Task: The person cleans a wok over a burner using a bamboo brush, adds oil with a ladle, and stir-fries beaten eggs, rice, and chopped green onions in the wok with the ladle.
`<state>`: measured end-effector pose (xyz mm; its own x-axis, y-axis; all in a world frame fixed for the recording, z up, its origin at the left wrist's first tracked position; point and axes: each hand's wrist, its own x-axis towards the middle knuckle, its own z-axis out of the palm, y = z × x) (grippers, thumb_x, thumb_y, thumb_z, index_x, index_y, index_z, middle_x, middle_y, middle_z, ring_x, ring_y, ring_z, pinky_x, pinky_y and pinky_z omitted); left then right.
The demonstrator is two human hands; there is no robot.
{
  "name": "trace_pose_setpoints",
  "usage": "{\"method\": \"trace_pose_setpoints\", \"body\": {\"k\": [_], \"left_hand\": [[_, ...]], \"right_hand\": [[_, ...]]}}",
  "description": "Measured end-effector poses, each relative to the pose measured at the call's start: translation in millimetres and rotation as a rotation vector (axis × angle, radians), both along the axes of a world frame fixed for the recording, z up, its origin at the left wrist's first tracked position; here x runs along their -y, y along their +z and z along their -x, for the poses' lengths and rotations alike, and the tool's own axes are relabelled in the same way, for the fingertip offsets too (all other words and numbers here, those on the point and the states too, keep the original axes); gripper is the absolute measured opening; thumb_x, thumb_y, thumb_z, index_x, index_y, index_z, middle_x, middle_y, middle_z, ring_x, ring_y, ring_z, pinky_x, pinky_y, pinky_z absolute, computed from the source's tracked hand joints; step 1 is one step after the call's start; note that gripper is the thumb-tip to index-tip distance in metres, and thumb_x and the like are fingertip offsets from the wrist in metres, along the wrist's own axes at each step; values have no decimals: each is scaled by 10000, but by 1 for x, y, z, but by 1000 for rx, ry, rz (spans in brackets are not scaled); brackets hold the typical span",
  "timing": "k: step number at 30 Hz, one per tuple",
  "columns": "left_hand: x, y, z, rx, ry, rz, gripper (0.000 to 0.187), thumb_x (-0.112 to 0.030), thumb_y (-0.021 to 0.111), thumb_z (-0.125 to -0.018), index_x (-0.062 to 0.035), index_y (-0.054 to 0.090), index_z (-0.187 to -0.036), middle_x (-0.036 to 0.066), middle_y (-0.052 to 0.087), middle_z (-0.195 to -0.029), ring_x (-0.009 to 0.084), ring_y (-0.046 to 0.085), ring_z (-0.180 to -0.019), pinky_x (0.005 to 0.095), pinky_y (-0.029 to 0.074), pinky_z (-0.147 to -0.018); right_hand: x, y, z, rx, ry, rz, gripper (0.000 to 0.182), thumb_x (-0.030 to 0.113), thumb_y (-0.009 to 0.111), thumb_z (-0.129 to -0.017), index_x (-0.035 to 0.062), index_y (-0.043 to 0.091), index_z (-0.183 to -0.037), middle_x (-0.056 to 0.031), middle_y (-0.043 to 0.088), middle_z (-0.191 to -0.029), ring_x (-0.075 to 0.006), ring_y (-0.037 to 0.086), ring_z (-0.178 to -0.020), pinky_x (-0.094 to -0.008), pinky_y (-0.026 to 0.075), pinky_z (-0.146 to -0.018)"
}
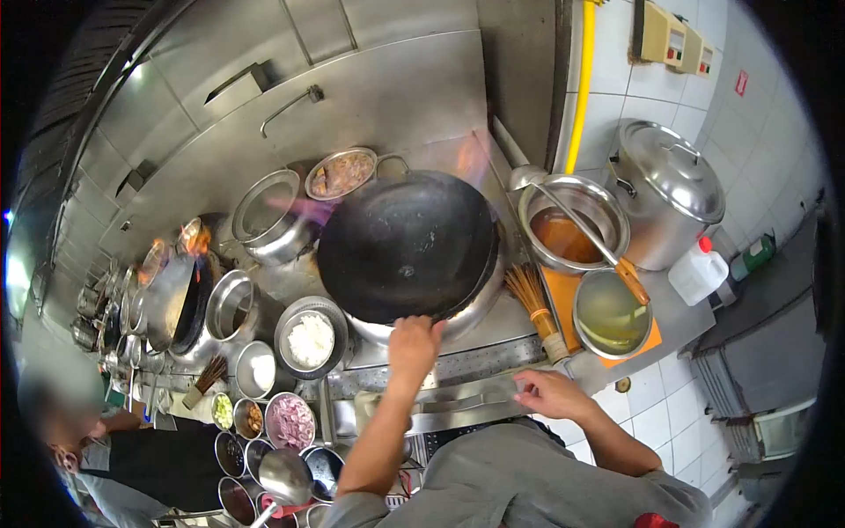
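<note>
A large black wok [409, 246] sits tilted over a burner, its dark inside bare except for small wet marks. My left hand [416, 348] is closed on the wok's near rim. Flames show behind the wok at its upper left and upper right. My right hand [556, 394] hovers by the stove's front edge, fingers loosely apart with nothing visible in them. Nearest to it lies a bamboo brush [539, 312], beside a bowl of greenish liquid [613, 317]. A ladle [591, 231] rests across a steel pot of brown liquid [563, 236].
At right stand a lidded stockpot [671, 172] and a white jug with a red cap [699, 271]. Left of the wok are a pot of white food [310, 341], several ingredient bowls and another flaming wok [172, 304]. A co-worker [114, 449] stands at far left.
</note>
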<state>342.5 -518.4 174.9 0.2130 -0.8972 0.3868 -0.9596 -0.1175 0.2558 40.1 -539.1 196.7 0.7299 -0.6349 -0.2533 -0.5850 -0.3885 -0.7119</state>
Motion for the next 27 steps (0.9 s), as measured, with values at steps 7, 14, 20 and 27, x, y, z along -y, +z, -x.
{"method": "trace_pose_setpoints", "body": {"k": [7,14,20,27], "left_hand": [[-27,3,-115,232,-216,-283,316,-342,644,-908,-39,642,-817,164,643,-849,354,599,-868,466,479,-800],[-16,22,-208,489,-237,-489,374,-396,602,-928,-33,694,-939,144,676,-951,331,593,-1003,442,479,-883],[-10,30,-214,538,-178,-577,377,-400,616,-918,-36,696,-972,126,683,-992,302,594,-1021,431,484,-887],[-11,28,-219,545,-188,-546,379,-400,628,-907,-34,699,-975,119,676,-978,305,586,-1026,426,478,-877]], "right_hand": [[28,-11,52,7,-130,-42,413,327,682,-893,65,610,-1204,-144,705,-924,-324,680,-868,-429,527,-775],[15,-24,79,18,-162,-91,413,314,684,-894,53,607,-1205,-144,705,-902,-317,683,-822,-423,531,-754],[6,-19,94,-16,-216,-95,389,295,687,-889,50,622,-1183,-149,708,-899,-317,691,-807,-416,536,-746],[-4,-14,95,0,-280,-100,387,290,681,-892,33,625,-1176,-160,708,-885,-325,694,-780,-416,538,-733]]}}
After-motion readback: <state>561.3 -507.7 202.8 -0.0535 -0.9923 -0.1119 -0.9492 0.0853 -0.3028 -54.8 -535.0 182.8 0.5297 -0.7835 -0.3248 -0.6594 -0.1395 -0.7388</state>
